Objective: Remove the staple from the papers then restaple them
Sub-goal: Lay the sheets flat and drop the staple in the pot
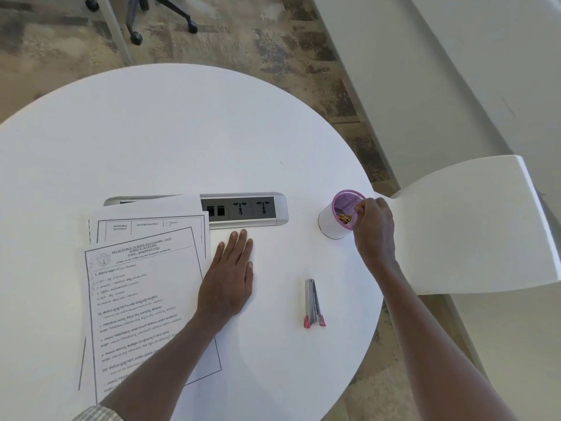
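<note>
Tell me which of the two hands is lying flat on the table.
The left hand: its fingers lie straight, palm down beside the papers. The right hand is raised, fingers curled at the pink mesh cup.

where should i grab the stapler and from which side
Grip the stapler across its long silver body, coming from above. It lies flat on the table, pink end toward you, with bare surface on both sides, so fingers fit either flank. The left hand rests flat nearer it; the right hand is at the pink cup.

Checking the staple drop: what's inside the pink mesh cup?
A small pile of gold-coloured metal bits lies in the pink mesh cup. The right hand covers its near rim; whether it pinches anything is hidden.
</note>
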Tool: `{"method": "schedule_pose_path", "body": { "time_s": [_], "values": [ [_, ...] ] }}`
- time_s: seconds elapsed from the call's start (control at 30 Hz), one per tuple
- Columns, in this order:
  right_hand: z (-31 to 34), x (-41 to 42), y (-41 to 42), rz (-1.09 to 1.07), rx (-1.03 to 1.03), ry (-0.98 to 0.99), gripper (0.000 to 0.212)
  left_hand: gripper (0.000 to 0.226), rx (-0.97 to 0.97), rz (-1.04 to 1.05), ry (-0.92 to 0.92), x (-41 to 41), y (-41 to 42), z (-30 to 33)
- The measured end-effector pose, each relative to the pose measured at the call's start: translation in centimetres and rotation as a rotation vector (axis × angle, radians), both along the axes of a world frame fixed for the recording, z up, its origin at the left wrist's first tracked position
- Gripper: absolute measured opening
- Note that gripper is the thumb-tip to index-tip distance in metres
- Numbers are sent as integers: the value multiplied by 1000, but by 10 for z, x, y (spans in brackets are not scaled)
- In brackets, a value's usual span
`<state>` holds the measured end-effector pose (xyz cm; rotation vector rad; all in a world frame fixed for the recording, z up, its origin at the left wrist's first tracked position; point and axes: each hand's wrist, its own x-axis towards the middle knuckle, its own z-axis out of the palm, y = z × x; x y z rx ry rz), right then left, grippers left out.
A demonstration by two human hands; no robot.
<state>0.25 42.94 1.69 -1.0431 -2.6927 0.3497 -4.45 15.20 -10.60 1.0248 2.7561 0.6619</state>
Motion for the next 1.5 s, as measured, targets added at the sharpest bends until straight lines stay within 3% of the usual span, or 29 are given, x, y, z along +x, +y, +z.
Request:
{"method": "schedule_pose_path", "body": {
  "time_s": [0.37, 0.53, 0.77, 1.0, 1.23, 1.33, 1.43, 1.5],
  "values": [
    [2, -2, 1, 9, 1, -37, 17, 53, -4, -2, 4, 1, 0, -1],
    [2, -2, -1, -5, -2, -22, 30, 53, 5, -2, 2, 1, 1, 0],
    [1, -1, -14, -5, 17, 52, 21, 53, 7, 1, -7, 2, 1, -1],
    [5, 11, -59, 103, -40, 194, 20, 55, -34, -21, -38, 1, -2, 4],
    [-11, 24, -130, 205, -216, 101, 23, 54, -19, -76, -101, -10, -13, 24],
    [-21, 20, -158, 201, -357, 32, 25, 55, 59, 76, -80, -16, -42, 42],
    [-33, 12, -180, 186, -511, -45, 27, 56, 113, 363, -94, -18, -87, 53],
    [-40, 5, -193, 176, -632, -88, 40, 57, 102, 572, -134, -21, -118, 57]
  ]
}}
